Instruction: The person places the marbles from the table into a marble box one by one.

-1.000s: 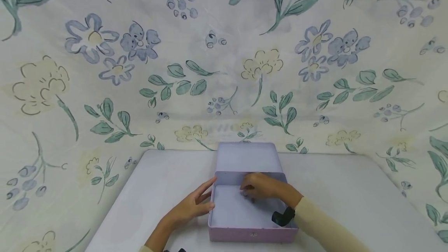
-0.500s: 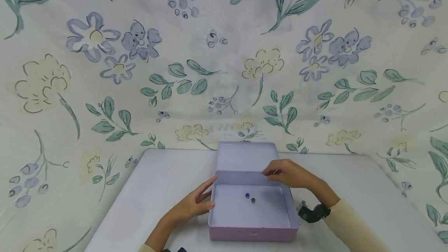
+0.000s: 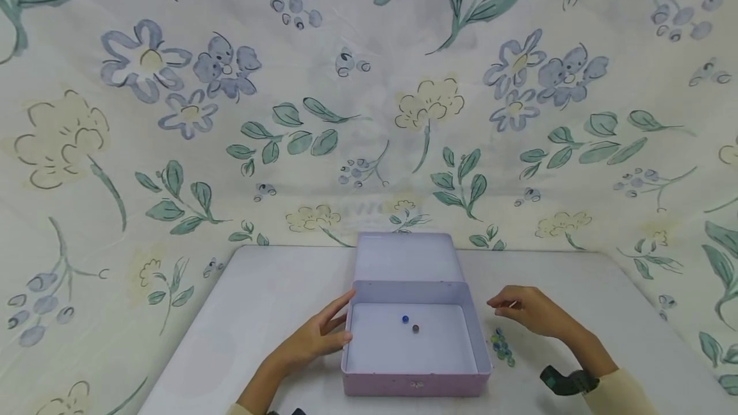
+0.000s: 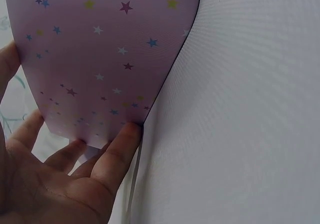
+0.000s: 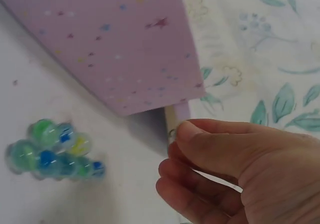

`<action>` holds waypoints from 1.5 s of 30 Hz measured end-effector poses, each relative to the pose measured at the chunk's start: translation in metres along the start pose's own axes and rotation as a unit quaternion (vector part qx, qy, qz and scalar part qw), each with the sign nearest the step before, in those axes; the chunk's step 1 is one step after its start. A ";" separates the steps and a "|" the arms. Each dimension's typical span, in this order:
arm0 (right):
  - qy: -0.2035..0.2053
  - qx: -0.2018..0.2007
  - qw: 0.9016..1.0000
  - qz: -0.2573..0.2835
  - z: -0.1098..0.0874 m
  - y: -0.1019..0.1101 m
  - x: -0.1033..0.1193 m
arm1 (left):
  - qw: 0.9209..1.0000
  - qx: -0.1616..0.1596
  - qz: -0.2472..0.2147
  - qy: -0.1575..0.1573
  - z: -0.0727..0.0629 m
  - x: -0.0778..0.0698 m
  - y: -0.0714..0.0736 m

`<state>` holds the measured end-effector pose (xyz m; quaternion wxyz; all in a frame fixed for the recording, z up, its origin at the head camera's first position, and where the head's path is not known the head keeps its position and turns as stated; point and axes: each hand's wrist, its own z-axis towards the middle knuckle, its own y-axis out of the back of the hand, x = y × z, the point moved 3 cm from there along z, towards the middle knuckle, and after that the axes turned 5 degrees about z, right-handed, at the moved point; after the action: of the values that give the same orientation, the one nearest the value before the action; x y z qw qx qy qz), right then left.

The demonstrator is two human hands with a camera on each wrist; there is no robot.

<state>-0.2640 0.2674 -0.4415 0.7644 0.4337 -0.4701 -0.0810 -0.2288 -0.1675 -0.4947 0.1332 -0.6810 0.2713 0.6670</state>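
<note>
A lilac tin box (image 3: 416,385), patterned with small stars in the wrist views, stands with its lid (image 3: 408,257) folded back. On its floor lie a blue marble (image 3: 405,319) and a brownish marble (image 3: 416,329). My left hand (image 3: 319,337) rests against the box's left wall, fingers and thumb spread along it. To the right of the box, my right hand (image 3: 533,311) hovers beyond a cluster of marbles (image 3: 501,347), with its fingers loosely bent and nothing visible between them. Green, blue and yellow tints show in those marbles (image 5: 55,151).
The white table (image 3: 277,280) carries the box near its middle. Behind it and at both sides hangs a floral cloth (image 3: 369,114). A dark wrist camera (image 3: 567,381) sits on the right wrist.
My right hand has risen out of the box, crossed its right wall and come to the table side near the marble cluster. The two marbles in the box are uncovered. My left hand stays put.
</note>
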 end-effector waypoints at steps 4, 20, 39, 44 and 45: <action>-0.005 0.014 1.000 0.008 -0.007 -0.008 -0.011 | 1.000 0.002 0.000 -0.004 0.000 -0.001 0.001; -0.040 0.034 0.998 -0.025 -0.019 -0.033 -0.019 | 1.000 0.010 -0.006 -0.004 -0.001 -0.003 -0.002; -0.058 -0.015 0.998 -0.035 -0.016 -0.021 -0.015 | 1.000 0.011 -0.003 -0.009 -0.001 0.000 0.000; -0.031 -0.020 0.999 -0.017 -0.013 -0.012 -0.011 | 1.000 0.013 -0.003 -0.016 -0.001 -0.001 0.001; -0.024 -0.020 0.999 -0.016 -0.012 -0.009 -0.009 | 1.000 0.012 -0.004 -0.015 -0.002 -0.001 0.001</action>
<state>-0.2572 0.2736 -0.4567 0.7602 0.4238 -0.4792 -0.1134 -0.2280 -0.1689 -0.4931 0.1484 -0.6700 0.2748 0.6735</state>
